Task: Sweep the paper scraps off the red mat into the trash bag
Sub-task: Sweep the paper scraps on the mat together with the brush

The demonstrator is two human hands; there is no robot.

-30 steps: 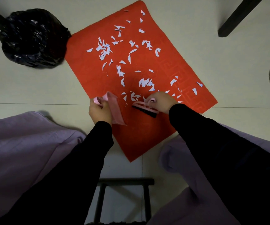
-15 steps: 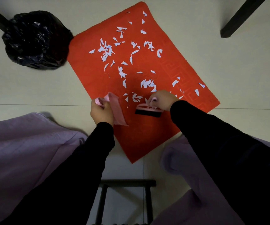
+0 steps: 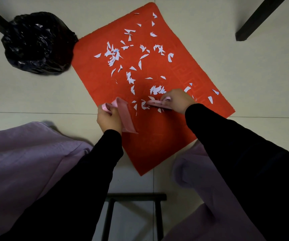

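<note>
Dozens of paper scraps [image 3: 113, 55] on red mat [image 3: 157, 136], both hands busy

Left hand [image 3: 108, 119]: fingers curled round the handle of a pink dustpan [image 3: 126, 117], firm grip. The pan sits at the mat's 9 o'clock edge, tilted, with its open side facing 3 o'clock.

Right hand [image 3: 178, 100]: fingers curled over a pink brush [image 3: 157, 105], holding it from above. The brush is low over the mat at 3 o'clock of the dustpan, near it but apart. It is motion-blurred, so I cannot tell whether the bristles touch the mat. A few scraps lie between brush and pan, and more lie just past the brush at 12 o'clock.

Scraps are white and small, mostly slivers and triangles. The thickest cluster is at 11 o'clock on the mat. Loose ones run up to 12 o'clock and out to the 3 o'clock corner. All the visible ones are on the mat.

The mat lies skewed on a pale tiled floor [image 3: 35, 94], one corner pointing to 6 o'clock between the knees.

The trash bag [image 3: 37, 44] is black and crumpled, at 10 o'clock of the frame, just beside the mat's 10 o'clock corner. I cannot tell whether they touch.

Black sleeves [image 3: 227, 141] cover both arms, and purple cloth [image 3: 27, 153] covers the legs at 8 and 5 o'clock. A dark furniture leg [image 3: 255, 20] shows at 1 o'clock, and a black frame [image 3: 135, 197] at 6 o'clock.
</note>
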